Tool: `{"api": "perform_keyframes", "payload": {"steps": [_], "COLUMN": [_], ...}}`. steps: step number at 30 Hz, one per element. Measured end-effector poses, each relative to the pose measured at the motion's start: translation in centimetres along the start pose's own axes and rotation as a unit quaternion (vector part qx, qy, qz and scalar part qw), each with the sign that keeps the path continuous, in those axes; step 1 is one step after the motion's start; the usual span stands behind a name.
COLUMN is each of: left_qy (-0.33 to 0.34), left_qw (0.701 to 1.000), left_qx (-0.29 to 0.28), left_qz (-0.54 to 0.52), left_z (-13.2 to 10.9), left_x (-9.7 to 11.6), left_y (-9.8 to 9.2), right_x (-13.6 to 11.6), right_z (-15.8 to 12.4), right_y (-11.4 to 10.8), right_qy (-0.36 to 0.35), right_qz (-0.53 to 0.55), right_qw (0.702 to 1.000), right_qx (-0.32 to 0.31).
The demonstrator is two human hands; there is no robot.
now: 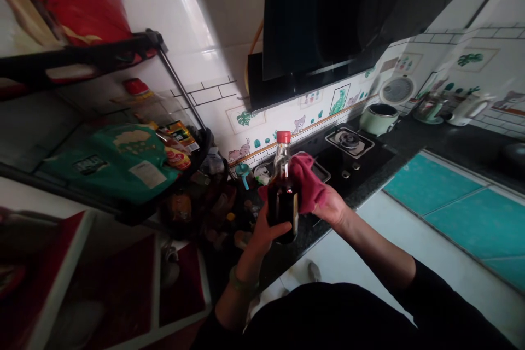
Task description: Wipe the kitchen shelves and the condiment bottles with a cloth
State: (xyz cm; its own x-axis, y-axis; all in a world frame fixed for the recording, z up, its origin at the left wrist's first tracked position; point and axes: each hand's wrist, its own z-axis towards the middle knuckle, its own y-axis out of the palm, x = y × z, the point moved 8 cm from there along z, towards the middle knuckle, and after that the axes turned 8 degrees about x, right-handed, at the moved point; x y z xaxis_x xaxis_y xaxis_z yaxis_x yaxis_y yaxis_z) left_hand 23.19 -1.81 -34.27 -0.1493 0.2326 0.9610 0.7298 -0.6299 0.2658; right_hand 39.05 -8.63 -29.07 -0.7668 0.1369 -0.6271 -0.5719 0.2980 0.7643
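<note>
A glass bottle (283, 197) of dark liquid with a red cap stands nearly upright in front of me, above the counter's edge. My left hand (266, 231) is wrapped round its lower part, the thumb across the front. On the bottle's right side a crumpled dark pink cloth (309, 186) lies against the glass. My right hand (330, 206) holds that cloth from behind and below; most of its fingers are hidden under the fabric. A pale label edge shows at the bottle's right.
A black gas hob (369, 167) is set in the dark counter, beneath a range hood (328, 22). Further right stand a green rice cooker (379, 118), its lid raised, and a white kettle (470, 109). At left, a black rack (143, 44) holds packages; several jars crowd the counter below.
</note>
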Motion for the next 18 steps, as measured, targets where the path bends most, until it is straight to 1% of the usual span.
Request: {"api": "perform_keyframes", "payload": {"steps": [1, 3, 5, 6, 8, 10, 12, 13, 16, 18], "left_qy": [0.012, 0.036, 0.058, 0.069, 0.082, 0.096, 0.111, 0.117, 0.124, 0.120], "left_qw": [1.000, 0.997, 0.993, 0.990, 0.986, 0.982, 0.975, 0.970, 0.952, 0.940], "left_qx": [-0.005, -0.005, -0.001, 0.000, -0.005, -0.003, 0.009, 0.015, 0.044, 0.062], "left_qz": [0.020, 0.063, 0.105, 0.122, 0.143, 0.164, 0.194, 0.213, 0.277, 0.314], "left_z": [0.1, 0.0, -0.2, -0.4, -0.6, -0.8, -0.8, -0.9, -0.9, -0.9], "left_x": [0.2, 0.8, 1.4, 1.7, 2.3, 3.0, 3.8, 4.2, 5.3, 5.7], "left_y": [0.0, 0.0, 0.2, 0.4, 0.9, 1.4, 1.5, 1.5, 1.2, 0.8], "right_x": [0.1, -0.4, -1.8, -2.7, -4.3, -5.1, -5.3, -5.4, -6.2, -7.0], "right_z": [0.0, -0.1, -0.5, -0.8, -1.4, -1.8, -2.0, -2.2, -3.0, -3.5], "right_y": [0.1, 0.6, 1.7, 2.3, 3.3, 4.0, 4.3, 4.4, 5.1, 5.7], "right_qy": [-0.002, -0.033, -0.105, -0.149, -0.229, -0.271, -0.273, -0.275, -0.304, -0.331], "right_qz": [0.003, -0.023, -0.094, -0.141, -0.238, -0.339, -0.447, -0.501, -0.637, -0.703], "right_qw": [1.000, 0.999, 0.990, 0.979, 0.944, 0.901, 0.850, 0.818, 0.703, 0.623], "right_qx": [0.011, 0.029, 0.025, 0.017, -0.002, -0.022, -0.046, -0.058, -0.092, -0.088]}}
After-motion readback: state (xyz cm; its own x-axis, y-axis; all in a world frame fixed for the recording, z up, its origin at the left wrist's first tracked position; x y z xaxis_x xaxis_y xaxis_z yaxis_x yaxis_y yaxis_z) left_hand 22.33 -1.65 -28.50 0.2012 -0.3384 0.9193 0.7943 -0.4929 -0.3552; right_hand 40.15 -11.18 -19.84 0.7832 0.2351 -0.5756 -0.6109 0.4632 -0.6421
